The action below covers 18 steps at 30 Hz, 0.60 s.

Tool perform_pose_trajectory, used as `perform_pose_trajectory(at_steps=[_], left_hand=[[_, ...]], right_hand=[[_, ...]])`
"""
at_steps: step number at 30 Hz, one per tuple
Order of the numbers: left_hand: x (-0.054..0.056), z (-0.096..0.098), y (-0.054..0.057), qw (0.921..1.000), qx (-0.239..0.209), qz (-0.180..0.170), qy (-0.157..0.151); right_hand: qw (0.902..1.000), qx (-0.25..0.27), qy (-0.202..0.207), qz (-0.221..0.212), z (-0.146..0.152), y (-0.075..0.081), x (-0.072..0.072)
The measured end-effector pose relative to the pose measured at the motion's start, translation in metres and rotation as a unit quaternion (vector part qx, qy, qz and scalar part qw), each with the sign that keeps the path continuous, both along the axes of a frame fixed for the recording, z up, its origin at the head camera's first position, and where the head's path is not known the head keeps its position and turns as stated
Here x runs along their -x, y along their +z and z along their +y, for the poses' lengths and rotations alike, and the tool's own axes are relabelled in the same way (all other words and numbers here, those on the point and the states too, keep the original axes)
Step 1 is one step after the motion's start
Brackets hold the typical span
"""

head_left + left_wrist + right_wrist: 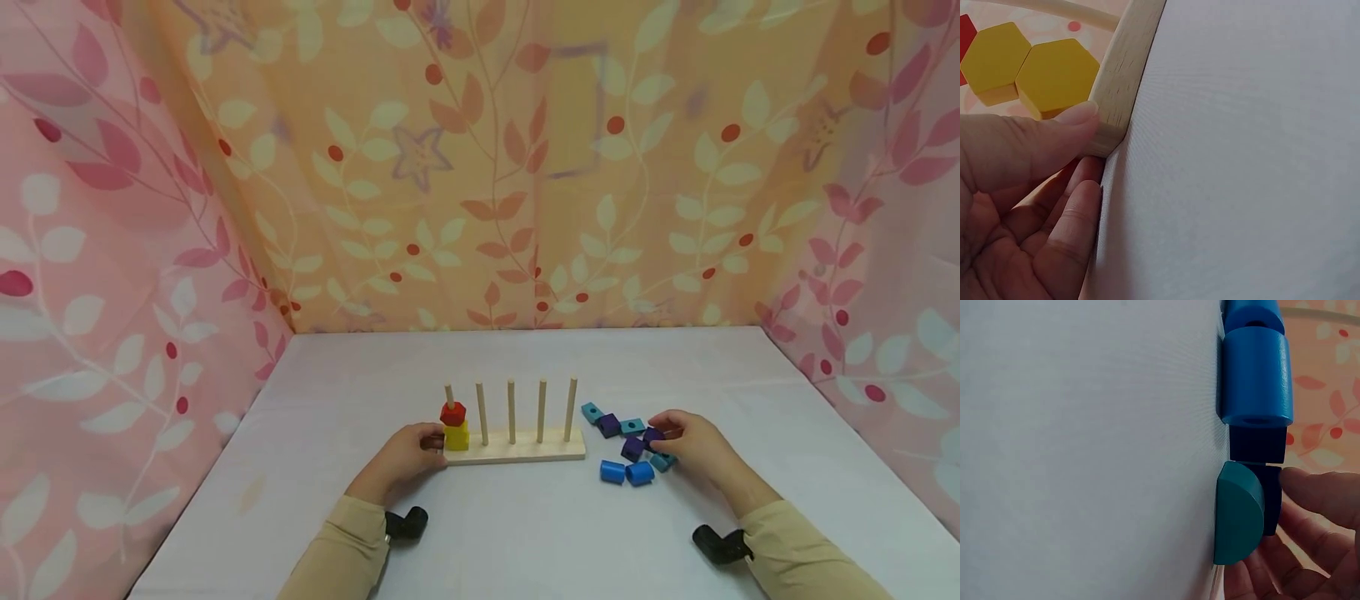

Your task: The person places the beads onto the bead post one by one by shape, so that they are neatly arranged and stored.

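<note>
A wooden peg stand with several upright pegs lies on the table. Two yellow hexagonal blocks and a red block are stacked on its leftmost peg. My left hand grips the left end of the base, thumb against the end beside the lower yellow block. To the right of the stand, my right hand pinches a dark purple block, thumb on its near side and fingers behind. A teal half-round block sits in front of that block, close to the fingers.
More purple blocks and teal blocks lie loosely grouped right of the stand. Two blue cylinders are at the group's near side. A white cloth covers the table. Patterned curtains hang behind and at both sides.
</note>
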State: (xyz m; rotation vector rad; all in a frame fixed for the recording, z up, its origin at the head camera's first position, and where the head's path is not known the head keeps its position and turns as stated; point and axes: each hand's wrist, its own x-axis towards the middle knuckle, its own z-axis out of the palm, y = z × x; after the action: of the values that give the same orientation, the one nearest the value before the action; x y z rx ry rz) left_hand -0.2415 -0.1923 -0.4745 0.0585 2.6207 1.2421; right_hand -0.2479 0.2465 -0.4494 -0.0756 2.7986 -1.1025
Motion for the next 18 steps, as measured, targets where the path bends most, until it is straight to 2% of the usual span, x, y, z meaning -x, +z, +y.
perform_pose_trajectory(at_steps=[4,9,14,18], left_hand=[[0.000,0.001,0.001,1.0000,0.002,0.002,-0.001],[0.001,0.002,0.000,1.0000,-0.002,0.007,-0.003],[0.001,0.001,-0.001,0.9999,-0.007,-0.003,-0.008],[0.001,0.000,-0.001,0.9999,-0.005,-0.008,-0.005]], right_hand=[[0.9998,-0.014,0.007,-0.014,0.001,-0.002,0.002],[0.9992,-0.037,0.017,0.003,0.001,0.002,0.003],[0.9997,-0.026,0.003,0.002,-0.001,0.013,0.002],[0.9998,0.001,0.006,0.017,-0.005,0.027,0.001]])
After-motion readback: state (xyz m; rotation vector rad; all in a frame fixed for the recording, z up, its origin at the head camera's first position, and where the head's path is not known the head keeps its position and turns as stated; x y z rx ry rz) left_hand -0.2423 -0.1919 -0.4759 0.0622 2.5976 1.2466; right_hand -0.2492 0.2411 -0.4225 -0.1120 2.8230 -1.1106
